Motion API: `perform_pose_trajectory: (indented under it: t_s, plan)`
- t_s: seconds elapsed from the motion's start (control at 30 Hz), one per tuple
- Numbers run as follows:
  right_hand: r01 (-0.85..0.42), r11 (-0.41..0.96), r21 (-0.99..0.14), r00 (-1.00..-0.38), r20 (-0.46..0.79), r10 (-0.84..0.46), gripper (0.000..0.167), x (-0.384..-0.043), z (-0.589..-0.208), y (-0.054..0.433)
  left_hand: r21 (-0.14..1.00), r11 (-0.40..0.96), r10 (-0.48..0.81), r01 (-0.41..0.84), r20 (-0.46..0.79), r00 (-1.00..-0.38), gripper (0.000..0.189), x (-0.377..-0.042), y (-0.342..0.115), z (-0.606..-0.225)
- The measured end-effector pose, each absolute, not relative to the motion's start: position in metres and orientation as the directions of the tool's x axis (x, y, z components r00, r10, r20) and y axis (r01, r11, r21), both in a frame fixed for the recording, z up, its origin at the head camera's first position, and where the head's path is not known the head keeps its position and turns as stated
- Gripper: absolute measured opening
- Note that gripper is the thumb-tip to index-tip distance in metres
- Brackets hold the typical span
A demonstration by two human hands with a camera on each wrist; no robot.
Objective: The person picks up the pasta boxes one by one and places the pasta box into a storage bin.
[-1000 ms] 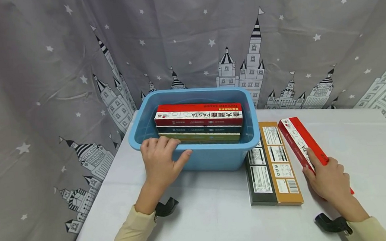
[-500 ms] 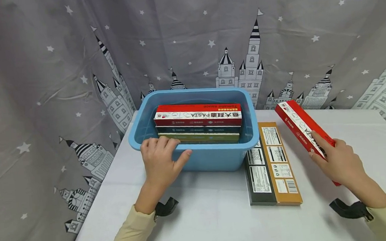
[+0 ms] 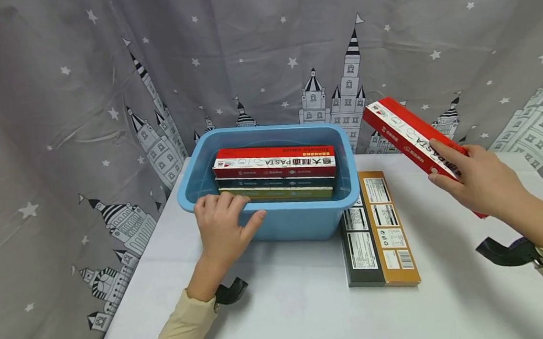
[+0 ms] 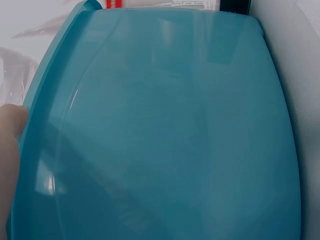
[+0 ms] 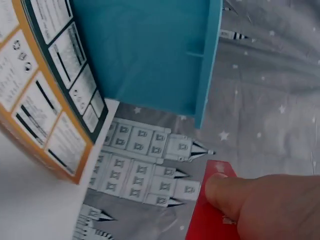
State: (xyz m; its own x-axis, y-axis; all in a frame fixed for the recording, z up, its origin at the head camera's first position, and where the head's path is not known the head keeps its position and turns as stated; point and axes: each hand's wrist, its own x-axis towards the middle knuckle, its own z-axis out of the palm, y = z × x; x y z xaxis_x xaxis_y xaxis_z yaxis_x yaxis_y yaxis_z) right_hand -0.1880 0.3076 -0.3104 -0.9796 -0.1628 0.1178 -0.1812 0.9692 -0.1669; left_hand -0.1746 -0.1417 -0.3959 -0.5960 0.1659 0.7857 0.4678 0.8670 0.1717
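Observation:
My left hand [image 3: 221, 228] grips the near rim of a blue plastic tub [image 3: 285, 225], fingers over the edge and thumb outside. Inside the tub stand a red pasta box [image 3: 276, 165], a dark green box [image 3: 277, 181] and an olive green box [image 3: 297, 193], side by side. My right hand [image 3: 487, 180] holds another red pasta box [image 3: 403, 134] by its near half, tilted and raised off the table, right of the tub. In the right wrist view the thumb presses on this red box [image 5: 200, 225]. The tub's outer wall [image 4: 165, 120] fills the left wrist view.
A dark box [image 3: 366, 277] and an orange-brown box [image 3: 405, 276] lie flat side by side, right of the tub. The tub's rim overhangs the dark one. A grey curtain [image 3: 263, 44] with castles and stars hangs behind the white table [image 3: 290, 304].
My right hand has lifted the red pasta box off the table, up and towards the back, its far end swinging slightly left. My left hand stays on the tub's rim.

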Motion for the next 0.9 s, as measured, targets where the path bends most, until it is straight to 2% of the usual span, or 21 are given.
perform_pose_trajectory:
  t_s: [0.3, 0.47, 0.63, 0.9]
  plan:
    - [-0.31, 0.947, -0.083, -0.948, 0.105, -0.301, 0.072, -0.205, -0.279, 0.28, 0.166, 0.867, 0.163, 0.47, 0.798, -0.581, 0.074, -0.175, -0.142, -0.397]
    - [-0.392, 0.92, -0.03, -0.913, 0.138, -0.384, 0.069, -0.21, -0.268, 0.26, 0.166, 0.864, 0.166, 0.476, 0.797, -0.58, 0.073, -0.176, -0.141, -0.395]
    - [-0.479, 0.877, -0.041, -0.87, 0.151, -0.469, 0.067, -0.214, -0.258, 0.237, 0.155, 0.867, 0.166, 0.473, 0.805, -0.569, 0.073, -0.177, -0.141, -0.395]
    - [-0.589, 0.807, -0.041, -0.807, 0.087, -0.585, 0.068, -0.225, -0.251, 0.196, 0.161, 0.868, 0.166, 0.47, 0.798, -0.58, 0.074, -0.175, -0.141, -0.395]
